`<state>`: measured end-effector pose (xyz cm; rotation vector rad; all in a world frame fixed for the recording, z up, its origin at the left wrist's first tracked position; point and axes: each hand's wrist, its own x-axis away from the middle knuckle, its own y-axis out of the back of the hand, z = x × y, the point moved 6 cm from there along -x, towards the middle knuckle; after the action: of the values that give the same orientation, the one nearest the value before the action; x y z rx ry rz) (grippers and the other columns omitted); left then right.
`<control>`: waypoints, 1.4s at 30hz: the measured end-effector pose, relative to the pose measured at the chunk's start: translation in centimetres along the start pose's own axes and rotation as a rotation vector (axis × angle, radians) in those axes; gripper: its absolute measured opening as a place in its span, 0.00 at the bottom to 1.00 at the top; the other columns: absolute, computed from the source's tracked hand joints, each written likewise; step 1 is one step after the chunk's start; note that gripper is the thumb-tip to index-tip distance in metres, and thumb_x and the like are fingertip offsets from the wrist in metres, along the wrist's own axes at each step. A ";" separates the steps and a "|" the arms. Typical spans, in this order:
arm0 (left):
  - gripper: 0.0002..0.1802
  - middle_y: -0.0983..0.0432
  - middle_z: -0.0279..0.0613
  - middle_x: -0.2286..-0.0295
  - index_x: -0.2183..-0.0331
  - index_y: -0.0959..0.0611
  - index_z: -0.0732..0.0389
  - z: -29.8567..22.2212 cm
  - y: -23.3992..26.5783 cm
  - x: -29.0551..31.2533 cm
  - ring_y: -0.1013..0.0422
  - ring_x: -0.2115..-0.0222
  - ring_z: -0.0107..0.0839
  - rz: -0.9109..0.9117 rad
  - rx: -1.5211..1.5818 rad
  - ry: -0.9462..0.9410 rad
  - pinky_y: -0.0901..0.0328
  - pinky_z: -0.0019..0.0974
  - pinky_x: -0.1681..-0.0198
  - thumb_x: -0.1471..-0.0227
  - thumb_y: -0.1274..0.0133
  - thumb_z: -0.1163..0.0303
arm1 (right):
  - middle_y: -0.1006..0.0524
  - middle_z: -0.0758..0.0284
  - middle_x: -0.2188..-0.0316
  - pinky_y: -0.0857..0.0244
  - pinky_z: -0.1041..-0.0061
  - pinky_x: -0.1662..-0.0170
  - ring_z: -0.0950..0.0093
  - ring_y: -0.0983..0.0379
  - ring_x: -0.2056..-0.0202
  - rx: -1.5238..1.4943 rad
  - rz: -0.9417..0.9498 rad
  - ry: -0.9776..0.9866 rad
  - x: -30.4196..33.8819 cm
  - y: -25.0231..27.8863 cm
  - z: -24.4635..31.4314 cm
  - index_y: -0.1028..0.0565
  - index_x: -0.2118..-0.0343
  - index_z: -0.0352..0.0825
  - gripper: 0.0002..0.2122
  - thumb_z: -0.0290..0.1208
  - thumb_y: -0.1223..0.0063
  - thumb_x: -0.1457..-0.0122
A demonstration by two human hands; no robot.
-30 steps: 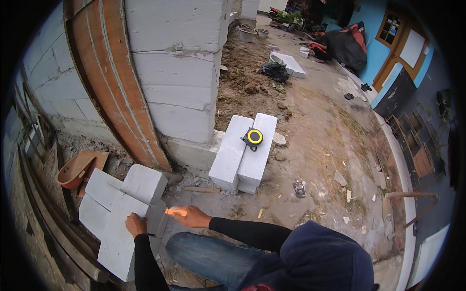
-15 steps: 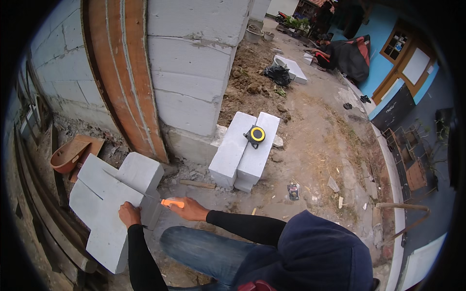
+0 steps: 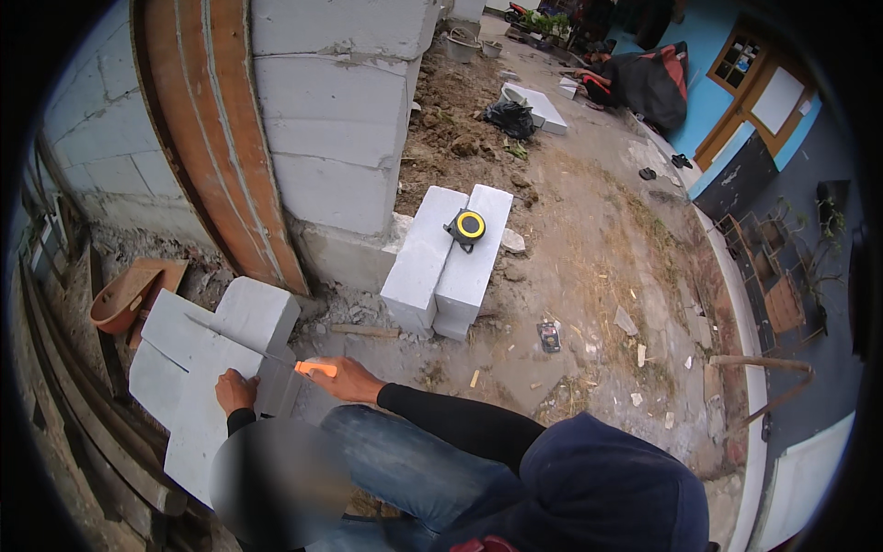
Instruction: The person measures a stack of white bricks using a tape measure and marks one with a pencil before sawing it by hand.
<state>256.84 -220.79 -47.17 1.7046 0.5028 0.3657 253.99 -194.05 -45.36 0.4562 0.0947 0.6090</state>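
Note:
A pale lightweight concrete block (image 3: 189, 405) lies at the lower left, laid across another block (image 3: 256, 309). My left hand (image 3: 236, 391) presses on its upper face near the right edge, fingers bent and closed against it. My right hand (image 3: 354, 380) is wrapped round the orange handle of a hand saw (image 3: 315, 367). The thin blade runs up and left from the handle across the block, along a line in its face. A separate short dark slit shows farther left on the same block. A blurred grey patch hides most of my left forearm.
Two pale blocks (image 3: 418, 262) stand side by side ahead, a yellow-and-black tape measure (image 3: 470, 224) on top. A block wall (image 3: 322, 138) with an orange-brown board (image 3: 198, 120) rises behind. Old planks (image 3: 83, 396) and an orange-brown tub (image 3: 120, 302) lie left. A person (image 3: 600, 78) crouches far off.
The whole view has shifted slightly, so the scene sits higher and farther left. Both hands keep their places on the block and the saw, whose blade stays at the same line.

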 end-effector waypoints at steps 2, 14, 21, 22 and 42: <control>0.22 0.21 0.55 0.73 0.76 0.18 0.66 1.8 1.0 0.0 0.23 0.68 0.51 0.015 -0.015 0.057 0.28 0.46 0.64 0.68 0.28 0.59 | 0.21 0.49 0.65 0.32 0.61 0.58 0.50 0.25 0.62 0.006 0.060 -0.014 -1.0 -1.8 1.0 0.25 0.51 0.36 0.20 0.44 0.56 0.38; 0.14 0.22 0.59 0.76 0.78 0.17 0.67 1.7 0.2 0.7 0.23 0.72 0.53 -0.031 0.027 0.092 0.28 0.47 0.69 0.65 0.31 0.66 | 0.24 0.52 0.74 0.35 0.63 0.66 0.52 0.27 0.70 -0.035 0.079 -0.010 1.0 -1.3 0.0 0.26 0.56 0.28 0.16 0.36 0.54 0.38; 0.19 0.23 0.62 0.76 0.79 0.18 0.70 0.2 -0.4 1.0 0.23 0.71 0.54 0.012 0.027 0.130 0.28 0.47 0.67 0.66 0.30 0.63 | 0.22 0.50 0.59 0.32 0.68 0.54 0.58 0.23 0.56 -0.063 0.092 0.001 13.8 6.1 -3.3 0.28 0.50 0.27 0.17 0.29 0.54 0.39; 0.19 0.23 0.61 0.76 0.79 0.18 0.69 0.3 -0.6 0.9 0.23 0.72 0.54 0.017 0.020 0.130 0.28 0.47 0.67 0.66 0.30 0.63 | 0.22 0.50 0.60 0.31 0.68 0.55 0.57 0.23 0.57 -0.064 0.087 0.022 12.2 5.3 -3.6 0.28 0.50 0.27 0.17 0.29 0.53 0.39; 0.19 0.22 0.60 0.75 0.77 0.18 0.70 0.9 -0.5 0.0 0.23 0.71 0.54 0.082 -0.003 0.176 0.29 0.47 0.66 0.66 0.30 0.63 | 0.26 0.51 0.77 0.34 0.62 0.69 0.52 0.27 0.74 -0.101 0.127 0.084 -2.5 -1.0 0.7 0.28 0.55 0.27 0.15 0.33 0.53 0.38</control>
<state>257.22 -221.52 -47.82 1.7023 0.5614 0.5785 252.60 -196.48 -45.31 0.3408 0.1154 0.7544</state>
